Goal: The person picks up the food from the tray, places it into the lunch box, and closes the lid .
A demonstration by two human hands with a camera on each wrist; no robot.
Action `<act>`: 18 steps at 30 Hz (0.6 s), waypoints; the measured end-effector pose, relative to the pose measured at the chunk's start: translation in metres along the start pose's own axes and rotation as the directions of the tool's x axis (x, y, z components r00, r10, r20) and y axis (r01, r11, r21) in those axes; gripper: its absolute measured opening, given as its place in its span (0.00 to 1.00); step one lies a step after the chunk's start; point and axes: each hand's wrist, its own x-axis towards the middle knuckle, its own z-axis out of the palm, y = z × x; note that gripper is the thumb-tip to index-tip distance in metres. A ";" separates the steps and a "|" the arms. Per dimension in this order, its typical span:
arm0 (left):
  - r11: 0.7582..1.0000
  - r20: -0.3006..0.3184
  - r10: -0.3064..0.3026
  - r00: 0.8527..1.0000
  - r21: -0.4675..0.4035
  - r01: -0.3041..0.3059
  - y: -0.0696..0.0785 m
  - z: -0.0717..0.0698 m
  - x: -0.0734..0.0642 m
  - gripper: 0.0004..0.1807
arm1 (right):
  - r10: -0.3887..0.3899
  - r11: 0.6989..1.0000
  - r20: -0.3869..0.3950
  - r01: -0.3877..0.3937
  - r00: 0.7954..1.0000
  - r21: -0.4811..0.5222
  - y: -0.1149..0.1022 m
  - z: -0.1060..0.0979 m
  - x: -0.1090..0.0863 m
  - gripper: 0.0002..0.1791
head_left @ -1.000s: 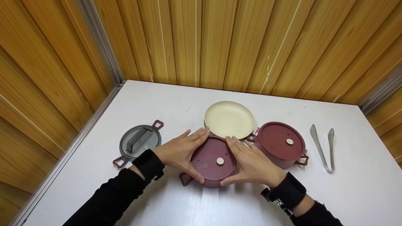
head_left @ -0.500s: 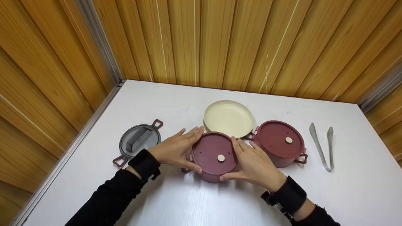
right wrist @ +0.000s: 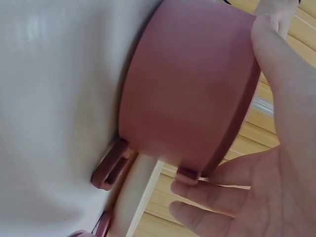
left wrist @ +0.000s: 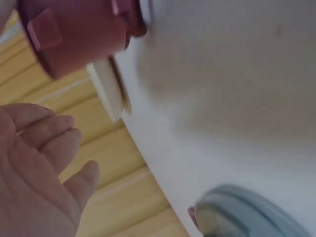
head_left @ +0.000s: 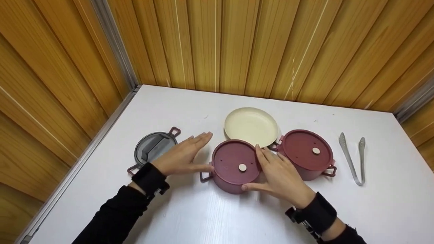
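A plum-red lidded pot (head_left: 236, 162) with a small white knob (head_left: 242, 167) on its lid stands upright between my hands. My left hand (head_left: 181, 154) is held at its left with straight, spread fingers. That thumb's tip overlaps the pot's edge in the head view, and contact cannot be told. In the left wrist view the fingers (left wrist: 59, 140) are apart from the pot (left wrist: 79, 34). My right hand (head_left: 283, 174) spans the pot's right side, thumb and fairly straight fingertips at the lid rim. In the right wrist view the thumb (right wrist: 271, 47) touches the rim of the pot (right wrist: 187, 84).
A cream pan (head_left: 251, 125) lies right behind the pot. To the right stands a second red lidded pot (head_left: 307, 152), then metal tongs (head_left: 354, 166). A grey lid-like disc (head_left: 154, 147) with red loop handles lies left, partly behind my left hand. Wood-panelled walls (head_left: 237, 47) border the white table (head_left: 203, 217).
The pot has shifted slightly away from me, closer to the pan, and turned a little. My left hand has let go and moved left. My right hand stays at the pot's right side.
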 end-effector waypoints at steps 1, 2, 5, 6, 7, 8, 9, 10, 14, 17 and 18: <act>1.000 -0.055 -0.012 0.998 0.007 0.012 -0.004 -0.003 -0.004 0.55 | 0.007 1.000 -0.001 -0.007 1.000 0.010 0.001 -0.001 -0.001 0.71; 1.000 -0.109 -0.030 0.994 0.006 0.031 -0.009 -0.007 -0.008 0.49 | 0.013 1.000 -0.006 -0.013 1.000 0.021 0.001 -0.002 -0.002 0.70; 0.997 -0.274 -0.065 0.959 0.020 0.073 -0.023 -0.014 -0.019 0.32 | 0.030 0.998 -0.027 -0.029 0.999 0.047 0.003 -0.005 -0.006 0.66; 0.996 -0.320 -0.079 0.944 0.022 0.090 -0.029 -0.015 -0.023 0.27 | 0.034 0.998 -0.035 -0.032 0.999 0.052 0.003 -0.006 -0.007 0.65; 0.994 -0.354 -0.095 0.930 0.016 0.108 -0.033 -0.016 -0.027 0.23 | 0.038 0.998 -0.042 -0.035 0.998 0.056 0.004 -0.006 -0.008 0.64; 0.993 -0.377 -0.111 0.920 0.006 0.122 -0.037 -0.016 -0.030 0.20 | 0.041 0.998 -0.049 -0.038 0.998 0.059 0.004 -0.006 -0.010 0.62; 0.991 -0.398 -0.119 0.910 0.010 0.134 -0.040 -0.016 -0.033 0.18 | 0.042 0.997 -0.056 -0.038 0.998 0.064 0.005 -0.005 -0.011 0.61; 0.990 -0.410 -0.122 0.904 0.009 0.138 -0.042 -0.015 -0.036 0.17 | 0.041 0.997 -0.062 -0.037 0.997 0.067 0.005 -0.005 -0.012 0.60; 0.988 -0.386 -0.151 0.910 -0.023 0.154 -0.041 -0.008 -0.042 0.19 | 0.035 0.996 -0.079 -0.029 0.996 0.079 0.005 -0.001 -0.015 0.58; 0.987 -0.338 -0.159 0.927 -0.053 0.150 -0.033 -0.002 -0.041 0.25 | 0.034 0.996 -0.079 -0.027 0.996 0.084 0.005 0.001 -0.016 0.58; 0.987 -0.321 -0.158 0.934 -0.061 0.147 -0.028 0.000 -0.040 0.27 | 0.036 0.996 -0.077 -0.029 0.996 0.085 0.005 0.001 -0.017 0.58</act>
